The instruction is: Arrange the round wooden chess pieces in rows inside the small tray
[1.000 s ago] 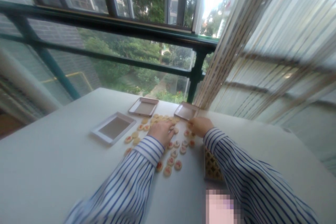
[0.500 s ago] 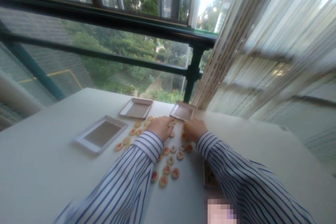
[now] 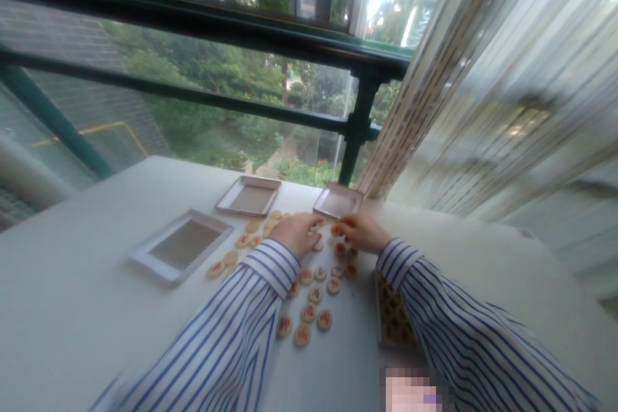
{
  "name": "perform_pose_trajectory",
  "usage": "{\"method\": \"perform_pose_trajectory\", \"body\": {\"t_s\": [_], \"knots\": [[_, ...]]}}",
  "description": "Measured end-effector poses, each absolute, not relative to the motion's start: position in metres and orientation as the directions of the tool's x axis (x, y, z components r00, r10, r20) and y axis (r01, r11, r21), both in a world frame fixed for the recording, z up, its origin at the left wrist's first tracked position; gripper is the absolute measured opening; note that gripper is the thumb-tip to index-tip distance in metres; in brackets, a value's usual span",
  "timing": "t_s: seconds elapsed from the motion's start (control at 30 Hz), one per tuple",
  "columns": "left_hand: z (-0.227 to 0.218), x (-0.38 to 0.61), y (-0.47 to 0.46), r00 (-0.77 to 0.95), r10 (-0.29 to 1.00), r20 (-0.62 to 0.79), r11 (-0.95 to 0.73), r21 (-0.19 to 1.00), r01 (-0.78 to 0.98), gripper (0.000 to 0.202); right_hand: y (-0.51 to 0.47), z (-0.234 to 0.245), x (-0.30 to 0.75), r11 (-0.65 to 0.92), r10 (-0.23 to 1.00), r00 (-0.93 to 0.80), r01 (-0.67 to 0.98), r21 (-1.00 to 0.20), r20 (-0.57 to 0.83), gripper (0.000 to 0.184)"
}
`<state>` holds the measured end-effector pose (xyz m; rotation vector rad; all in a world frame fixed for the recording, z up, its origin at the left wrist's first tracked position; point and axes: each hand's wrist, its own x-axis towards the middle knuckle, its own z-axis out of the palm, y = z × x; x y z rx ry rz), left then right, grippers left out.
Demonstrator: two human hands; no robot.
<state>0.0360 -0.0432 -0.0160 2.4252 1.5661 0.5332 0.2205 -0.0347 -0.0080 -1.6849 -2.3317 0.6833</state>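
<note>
Round wooden xiangqi pieces (image 3: pixel 315 294) with red or black characters lie scattered on the white table (image 3: pixel 87 238); several show plain backs. My left hand (image 3: pixel 295 233) is among them at the middle, fingers curled together round a pale piece, mostly hidden between the fingertips. Another piece (image 3: pixel 317 243) lies just below its thumb. To the right, my right hand (image 3: pixel 364 232) pinches an orange-looking piece (image 3: pixel 337 230) at its fingertips. Darker, shaded pieces (image 3: pixel 340 250) sit beneath this hand. Beside my right forearm is a box (image 3: pixel 380 325) filled with pieces, partly covered by the sleeve.
Three shallow trays stand on the table: a white-rimmed one (image 3: pixel 145 261) at left, a pinkish one (image 3: pixel 222 205) at the back, another (image 3: pixel 324 209) behind my hands. A dark green railing (image 3: pixel 360 112) and window lie beyond the table. A string curtain (image 3: pixel 405 109) hangs at right.
My right hand has shifted slightly right and its fingers now extend to a piece, uncovering pieces beneath. More of the filled box shows. My left hand stays nearly in place.
</note>
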Motion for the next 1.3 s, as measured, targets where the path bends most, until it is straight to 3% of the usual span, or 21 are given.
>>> {"method": "perform_pose_trajectory", "body": {"t_s": [0.2,0.63,1.03,1.3], "knots": [[-0.016,0.028,-0.04,0.415,0.895,0.166,-0.446,0.303,0.842,0.025,-0.038,-0.009,0.22,0.286,0.942,-0.334,0.853,-0.437,-0.036,0.028],[-0.015,0.02,-0.041,0.388,0.916,0.098,-0.399,0.315,0.861,0.031,-0.041,-0.012,0.223,0.311,0.926,-0.362,0.891,-0.331,-0.105,0.027],[-0.017,0.029,-0.041,0.491,0.863,0.119,-0.504,0.267,0.821,0.026,-0.041,-0.003,0.228,0.35,0.921,-0.355,0.935,-0.06,-0.163,0.03],[-0.018,0.04,-0.049,0.563,0.823,0.081,-0.567,0.201,0.799,0.021,-0.042,-0.002,0.228,0.361,0.92,-0.356,0.933,0.001,-0.164,0.034]]}}
